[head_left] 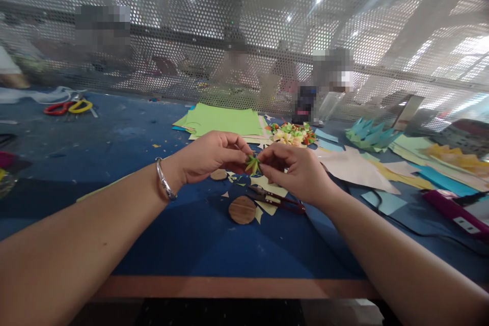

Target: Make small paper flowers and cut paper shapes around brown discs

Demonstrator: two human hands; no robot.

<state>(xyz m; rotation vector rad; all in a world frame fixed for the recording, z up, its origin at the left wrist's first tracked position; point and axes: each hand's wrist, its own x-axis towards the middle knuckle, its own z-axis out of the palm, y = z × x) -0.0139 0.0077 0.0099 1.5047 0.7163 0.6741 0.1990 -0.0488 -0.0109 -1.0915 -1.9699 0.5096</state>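
Over the blue desk (153, 249), the left hand (214, 158) and the right hand (300, 170) come together before me at center, the fingers of each pinched narrow on a small green paper piece (252, 165) with pointed tips, held clear of the surface. Reading the clock from that piece, I see a round wooden disc (242, 210) just past six and red-handled snips (284, 202) at five, lying over pale green paper. A second disc (218, 175) shows between eight and nine, near the left hand. At eleven lies a stack of green sheets (229, 118); at two, a heap of paper flowers (292, 134). Scissors (69, 107) with red and yellow handles rest between nine and ten; past three sits a purple power strip (456, 214).
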